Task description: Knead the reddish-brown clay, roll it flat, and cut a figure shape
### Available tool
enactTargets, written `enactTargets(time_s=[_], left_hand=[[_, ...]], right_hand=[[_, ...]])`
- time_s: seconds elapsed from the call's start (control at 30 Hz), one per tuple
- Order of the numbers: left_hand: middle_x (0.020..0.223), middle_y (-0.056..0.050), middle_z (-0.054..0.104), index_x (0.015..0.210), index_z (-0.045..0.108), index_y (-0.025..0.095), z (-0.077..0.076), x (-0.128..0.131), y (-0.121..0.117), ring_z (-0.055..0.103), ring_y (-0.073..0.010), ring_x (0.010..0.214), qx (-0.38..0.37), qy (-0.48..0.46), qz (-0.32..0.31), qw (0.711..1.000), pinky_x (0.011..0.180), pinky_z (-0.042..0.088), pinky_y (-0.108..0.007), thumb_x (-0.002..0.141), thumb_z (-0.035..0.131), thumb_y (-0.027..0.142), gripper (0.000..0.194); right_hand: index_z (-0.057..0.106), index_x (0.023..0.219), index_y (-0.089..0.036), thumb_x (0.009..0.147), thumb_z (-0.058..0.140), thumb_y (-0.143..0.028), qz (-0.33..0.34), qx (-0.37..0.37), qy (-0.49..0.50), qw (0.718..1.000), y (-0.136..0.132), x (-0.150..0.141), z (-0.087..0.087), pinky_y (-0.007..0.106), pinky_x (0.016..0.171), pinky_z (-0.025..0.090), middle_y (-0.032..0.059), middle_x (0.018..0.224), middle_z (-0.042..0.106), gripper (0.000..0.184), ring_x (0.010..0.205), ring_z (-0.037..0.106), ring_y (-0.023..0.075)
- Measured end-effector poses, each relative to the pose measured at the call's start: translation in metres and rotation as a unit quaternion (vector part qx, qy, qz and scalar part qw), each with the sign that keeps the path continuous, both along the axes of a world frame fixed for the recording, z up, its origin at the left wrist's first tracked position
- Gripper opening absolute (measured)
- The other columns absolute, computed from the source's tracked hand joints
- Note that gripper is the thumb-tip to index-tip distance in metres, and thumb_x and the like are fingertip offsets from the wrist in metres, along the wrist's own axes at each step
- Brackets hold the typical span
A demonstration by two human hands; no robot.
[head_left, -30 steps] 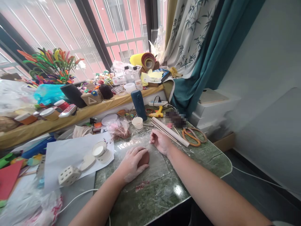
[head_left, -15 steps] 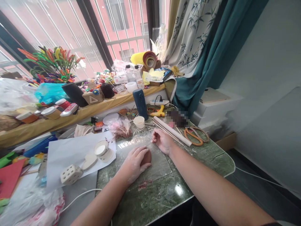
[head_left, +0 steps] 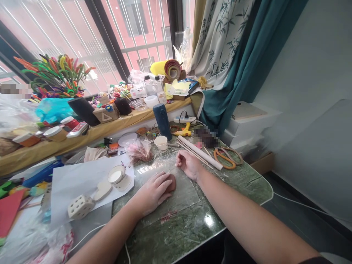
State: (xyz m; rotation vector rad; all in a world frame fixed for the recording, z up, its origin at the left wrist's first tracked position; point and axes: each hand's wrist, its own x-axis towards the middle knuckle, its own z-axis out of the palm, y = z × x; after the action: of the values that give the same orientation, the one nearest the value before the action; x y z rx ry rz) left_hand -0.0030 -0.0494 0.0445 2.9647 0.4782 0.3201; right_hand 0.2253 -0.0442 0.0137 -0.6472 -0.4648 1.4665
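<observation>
Over a rounded reddish-brown lump of clay [head_left: 172, 183] lies my left hand [head_left: 154, 190], its fingers across the top and its thumb along the near side. The lump rests on a clear plastic sheet [head_left: 189, 198] spread on the green table. My right hand [head_left: 188, 165] is held beyond the lump and to its right, near the sheet's far right corner. Its fingers are curled in, and whether anything is inside them is hidden. A pale rolling stick [head_left: 200, 152] and thin wooden sticks lie just past it.
A white cup [head_left: 161, 143], a blue bottle [head_left: 162, 121] and a yellow glue gun [head_left: 183, 129] stand or lie behind. Scissors with orange handles [head_left: 224, 161] are at right. On white paper [head_left: 68, 179] at left are a dice-shaped block [head_left: 80, 206], a heart [head_left: 102, 191] and a jar [head_left: 117, 175].
My left hand has shifted slightly left and toward me on the clay, and more of the lump's right side shows. My right hand stays curled in nearly the same place.
</observation>
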Motion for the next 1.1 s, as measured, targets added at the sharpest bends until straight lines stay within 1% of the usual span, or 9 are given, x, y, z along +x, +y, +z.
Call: enactTargets(time_s=[0.17, 0.33, 0.43, 0.57, 0.7, 0.83, 0.93, 1.03, 1.1], left_hand=[[0.143, -0.014, 0.058, 0.141, 0.051, 0.021, 0.001, 0.004, -0.006, 0.051, -0.0349, 0.135, 0.051, 0.058, -0.002, 0.997, 0.108, 0.047, -0.06, 0.102, 0.05, 0.029, 0.039], [0.147, -0.013, 0.055, 0.146, 0.046, 0.023, 0.001, 0.002, -0.008, 0.048, -0.0348, 0.139, 0.041, 0.071, 0.005, 0.997, 0.11, 0.045, -0.06, 0.103, 0.047, 0.026, 0.043], [0.145, -0.012, 0.057, 0.145, 0.047, 0.024, 0.003, 0.001, -0.007, 0.049, -0.0332, 0.138, 0.017, 0.047, 0.009, 0.999, 0.111, 0.045, -0.057, 0.1, 0.054, 0.031, 0.046], [0.15, -0.015, 0.052, 0.151, 0.04, 0.023, 0.006, 0.0, -0.005, 0.046, -0.034, 0.14, -0.012, 0.016, 0.033, 0.999, 0.113, 0.043, -0.057, 0.093, 0.065, 0.041, 0.066], [0.145, -0.013, 0.056, 0.149, 0.042, 0.025, 0.008, 0.003, -0.002, 0.053, -0.0294, 0.133, 0.001, 0.019, 0.022, 1.0, 0.111, 0.047, -0.05, 0.1, 0.054, 0.032, 0.051], [0.147, -0.012, 0.055, 0.149, 0.042, 0.024, 0.012, 0.005, 0.002, 0.051, -0.0323, 0.135, 0.029, 0.063, -0.018, 0.997, 0.111, 0.046, -0.052, 0.102, 0.049, 0.024, 0.048], [0.146, -0.012, 0.056, 0.149, 0.042, 0.024, 0.012, 0.005, 0.006, 0.052, -0.0326, 0.135, 0.03, 0.075, -0.02, 0.997, 0.11, 0.047, -0.053, 0.101, 0.047, 0.019, 0.048], [0.14, -0.011, 0.061, 0.147, 0.044, 0.025, 0.013, 0.004, 0.008, 0.056, -0.0294, 0.132, 0.018, 0.051, -0.009, 0.998, 0.109, 0.049, -0.05, 0.104, 0.044, 0.023, 0.043], [0.14, -0.011, 0.062, 0.146, 0.045, 0.024, 0.016, 0.002, 0.01, 0.055, -0.0294, 0.134, 0.014, 0.041, -0.028, 0.999, 0.111, 0.047, -0.05, 0.103, 0.047, 0.029, 0.043]], right_hand=[[0.06, 0.068, -0.021, 0.075, 0.08, -0.04, -0.002, 0.001, -0.006, 1.0, -0.001, 0.0, 0.001, 0.026, 0.055, 0.047, -0.0044, 0.057, 0.056, 0.029, 0.048, 0.044, 0.0096], [0.059, 0.068, -0.021, 0.075, 0.08, -0.04, -0.002, 0.003, -0.01, 1.0, -0.002, -0.001, 0.003, 0.026, 0.055, 0.046, -0.0045, 0.057, 0.056, 0.029, 0.049, 0.044, 0.0097], [0.059, 0.068, -0.022, 0.075, 0.081, -0.04, -0.003, 0.004, -0.012, 1.0, -0.003, -0.001, 0.004, 0.026, 0.055, 0.046, -0.0045, 0.057, 0.056, 0.029, 0.049, 0.044, 0.0099], [0.059, 0.068, -0.021, 0.074, 0.081, -0.041, -0.004, 0.005, -0.015, 1.0, -0.004, -0.001, 0.005, 0.026, 0.055, 0.046, -0.0045, 0.057, 0.056, 0.03, 0.048, 0.044, 0.0096], [0.06, 0.067, -0.021, 0.073, 0.081, -0.042, -0.006, 0.005, -0.02, 1.0, -0.004, -0.002, 0.005, 0.026, 0.056, 0.047, -0.0046, 0.057, 0.055, 0.031, 0.049, 0.044, 0.0095], [0.06, 0.066, -0.021, 0.073, 0.081, -0.043, 0.005, 0.002, -0.03, 1.0, -0.004, -0.003, 0.003, 0.026, 0.056, 0.047, -0.0036, 0.056, 0.056, 0.032, 0.049, 0.045, 0.0101], [0.06, 0.067, -0.02, 0.074, 0.082, -0.043, 0.013, 0.0, -0.037, 0.999, -0.003, -0.003, 0.003, 0.027, 0.056, 0.048, -0.003, 0.057, 0.058, 0.032, 0.049, 0.047, 0.0105], [0.059, 0.067, -0.021, 0.074, 0.081, -0.044, 0.014, 0.001, -0.037, 0.999, -0.003, -0.002, 0.003, 0.027, 0.056, 0.048, -0.0035, 0.057, 0.058, 0.033, 0.049, 0.047, 0.0104], [0.059, 0.067, -0.021, 0.074, 0.081, -0.044, 0.011, 0.002, -0.034, 0.999, -0.003, -0.002, 0.003, 0.027, 0.057, 0.048, -0.0039, 0.057, 0.058, 0.033, 0.049, 0.047, 0.0102]])
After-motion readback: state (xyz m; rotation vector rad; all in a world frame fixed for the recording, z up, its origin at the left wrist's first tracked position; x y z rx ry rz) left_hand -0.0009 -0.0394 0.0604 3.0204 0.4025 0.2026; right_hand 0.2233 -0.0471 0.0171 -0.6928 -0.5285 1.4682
